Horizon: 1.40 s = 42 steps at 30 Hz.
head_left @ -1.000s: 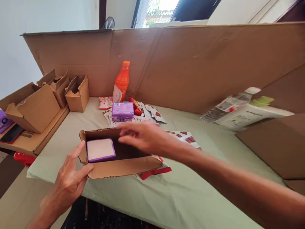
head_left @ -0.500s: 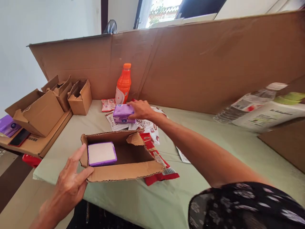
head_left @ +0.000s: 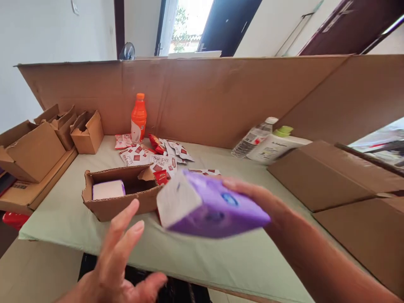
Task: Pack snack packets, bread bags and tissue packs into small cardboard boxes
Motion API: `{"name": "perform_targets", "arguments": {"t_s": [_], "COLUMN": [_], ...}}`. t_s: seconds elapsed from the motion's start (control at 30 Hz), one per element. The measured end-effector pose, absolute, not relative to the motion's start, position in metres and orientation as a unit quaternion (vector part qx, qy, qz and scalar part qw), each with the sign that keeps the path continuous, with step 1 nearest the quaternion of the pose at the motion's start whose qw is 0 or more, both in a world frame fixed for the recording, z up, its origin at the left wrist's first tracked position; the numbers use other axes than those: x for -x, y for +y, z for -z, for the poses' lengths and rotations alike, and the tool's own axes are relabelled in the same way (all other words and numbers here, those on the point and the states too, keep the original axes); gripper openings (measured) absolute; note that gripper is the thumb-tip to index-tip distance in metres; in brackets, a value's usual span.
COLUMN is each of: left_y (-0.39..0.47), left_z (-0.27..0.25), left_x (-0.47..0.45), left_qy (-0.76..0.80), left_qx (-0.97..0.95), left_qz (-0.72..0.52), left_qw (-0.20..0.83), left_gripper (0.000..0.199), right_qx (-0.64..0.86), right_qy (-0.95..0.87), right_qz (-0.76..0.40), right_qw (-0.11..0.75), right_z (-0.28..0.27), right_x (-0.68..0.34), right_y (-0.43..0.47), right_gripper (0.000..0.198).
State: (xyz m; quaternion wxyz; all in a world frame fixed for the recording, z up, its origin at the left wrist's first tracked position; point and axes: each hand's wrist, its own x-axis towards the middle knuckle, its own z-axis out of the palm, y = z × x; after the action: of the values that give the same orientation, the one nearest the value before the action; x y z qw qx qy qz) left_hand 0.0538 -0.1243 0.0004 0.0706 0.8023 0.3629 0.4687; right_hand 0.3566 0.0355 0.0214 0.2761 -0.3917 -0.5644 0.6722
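At the far left, a brown open carton (head_left: 34, 153) rests on a flat box (head_left: 39, 189), and two smaller open boxes stand just behind and to the right of it, the nearer one (head_left: 86, 141) upright on the pale green cloth of the counter (head_left: 252, 261).

Next comes a long open box (head_left: 107, 209), with a pale-faced pack (head_left: 109, 190) lying inside at its left end. In front of this box is the person's left hand (head_left: 113, 269), its grip wide, fingers spread and holding nothing; whether a fingertip touches the box wall cannot be told.

Behind the long box lie a small pink packet (head_left: 123, 141), an upright orange bottle (head_left: 139, 120) just beside it, and a loose group of white-and-brown sachets (head_left: 135, 155), one reading "Su-per Meal".

Right of the long box, a purple pack (head_left: 217, 210) is held up above the counter, tilted, its pale end turned leftward. The right hand (head_left: 252, 191) has its grip closed round it, the fingers mostly hidden behind.

Farther right, a clear bottle (head_left: 254, 139) and a white bottle (head_left: 274, 147) with a green cap lean side by side, next to large brown cartons (head_left: 322, 172).
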Motion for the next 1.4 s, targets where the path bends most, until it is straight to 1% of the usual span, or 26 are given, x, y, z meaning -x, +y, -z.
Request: {"name": "perform_targets", "arguments": {"t_s": [0.1, 0.13, 0.2, 0.27, 0.33, 0.4, 0.43, 0.5, 0.53, 0.57, 0.6, 0.67, 0.7, 0.73, 0.77, 0.83, 0.87, 0.9, 1.0, 1.1, 1.17, 1.23, 1.3, 1.4], "left_y": [-0.127, -0.128, -0.129, -0.128, -0.124, -0.120, -0.119, -0.117, -0.116, -0.114, -0.113, -0.107, -0.103, -0.098, -0.093, -0.085, -0.082, -0.080, -0.079, -0.079, -0.080, -0.080, -0.080, -0.080], "left_z": [0.005, 0.006, 0.009, 0.010, 0.009, 0.008, 0.008, 0.005, 0.003, 0.000, -0.004, -0.010, -0.013, -0.015, -0.015, -0.013, -0.011, -0.008, -0.005, -0.007, -0.009, -0.009, -0.009, -0.009], "left_x": [-0.083, -0.090, -0.099, -0.103, -0.104, -0.104, -0.103, -0.098, -0.092, -0.085, -0.075, -0.053, -0.042, -0.033, -0.024, -0.014, -0.012, -0.010, -0.011, -0.012, -0.012, -0.011, -0.011, -0.011], "left_qy": [0.362, 0.368, 0.382, 0.400, 0.417, 0.427, 0.426, 0.416, 0.412, 0.413, 0.420, 0.455, 0.476, 0.496, 0.511, 0.524, 0.524, 0.522, 0.518, 0.517, 0.515, 0.514, 0.515, 0.518], "left_qx": [-0.770, -0.741, -0.653, -0.564, -0.515, -0.514, -0.527, -0.572, -0.602, -0.634, -0.661, -0.691, -0.699, -0.708, -0.720, -0.746, -0.756, -0.760, -0.762, -0.768, -0.771, -0.773, -0.775, -0.779], "left_qz": [-0.453, -0.447, -0.455, -0.473, -0.496, -0.509, -0.511, -0.518, -0.529, -0.544, -0.559, -0.558, -0.533, -0.495, -0.449, -0.367, -0.343, -0.331, -0.332, -0.329, -0.330, -0.330, -0.325, -0.311], "left_qw": [0.267, 0.341, 0.470, 0.546, 0.561, 0.542, 0.529, 0.481, 0.433, 0.363, 0.272, 0.064, -0.025, -0.092, -0.137, -0.183, -0.193, -0.200, -0.204, -0.187, -0.177, -0.172, -0.167, -0.166], "left_gripper": [0.110, 0.114, 0.114, 0.112, 0.113, 0.114, 0.113, 0.107, 0.101, 0.095, 0.089, 0.080, 0.078, 0.073, 0.064, 0.038, 0.027, 0.021, 0.020, 0.020, 0.019, 0.019, 0.020, 0.020], "right_qx": [0.334, 0.320, 0.299, 0.274, 0.252, 0.251, 0.256, 0.272, 0.278, 0.281, 0.283, 0.280, 0.272, 0.263, 0.255, 0.245, 0.244, 0.246, 0.282, 0.342, 0.355, 0.350, 0.339, 0.333], "right_qy": [-0.563, -0.568, -0.570, -0.581, -0.624, -0.672, -0.686, -0.692, -0.689, -0.684, -0.680, -0.671, -0.671, -0.675, -0.687, -0.727, -0.752, -0.779, -0.860, -0.916, -0.930, -0.936, -0.939, -0.939], "right_qz": [-0.728, -0.734, -0.741, -0.736, -0.700, -0.651, -0.634, -0.614, -0.607, -0.596, -0.580, -0.532, -0.507, -0.485, -0.468, -0.440, -0.424, -0.404, -0.299, -0.134, -0.042, 0.016, 0.048, 0.081], "right_qw": [0.204, 0.188, 0.189, 0.216, 0.239, 0.248, 0.250, 0.265, 0.283, 0.311, 0.349, 0.433, 0.467, 0.489, 0.495, 0.467, 0.442, 0.412, 0.304, 0.163, 0.085, 0.036, 0.005, -0.009], "right_z": [-0.010, -0.009, -0.009, -0.009, -0.009, -0.008, -0.008, -0.012, -0.016, -0.021, -0.026, -0.038, -0.043, -0.048, -0.051, -0.055, -0.056, -0.057, -0.066, -0.085, -0.099, -0.111, -0.116, -0.112], "right_x": [-0.357, -0.357, -0.357, -0.358, -0.358, -0.353, -0.350, -0.342, -0.338, -0.333, -0.327, -0.312, -0.302, -0.291, -0.280, -0.261, -0.254, -0.248, -0.245, -0.249, -0.246, -0.240, -0.229, -0.212], "right_y": [-0.001, -0.009, -0.020, -0.025, -0.027, -0.028, -0.028, -0.027, -0.025, -0.021, -0.017, -0.004, 0.004, 0.013, 0.022, 0.039, 0.047, 0.053, 0.061, 0.055, 0.048, 0.044, 0.044, 0.047], "right_gripper": [0.056, 0.058, 0.069, 0.083, 0.092, 0.100, 0.100, 0.091, 0.085, 0.082, 0.080, 0.079, 0.080, 0.081, 0.083, 0.086, 0.086, 0.085, 0.067, 0.046, 0.036, 0.026, 0.020, 0.019]}}
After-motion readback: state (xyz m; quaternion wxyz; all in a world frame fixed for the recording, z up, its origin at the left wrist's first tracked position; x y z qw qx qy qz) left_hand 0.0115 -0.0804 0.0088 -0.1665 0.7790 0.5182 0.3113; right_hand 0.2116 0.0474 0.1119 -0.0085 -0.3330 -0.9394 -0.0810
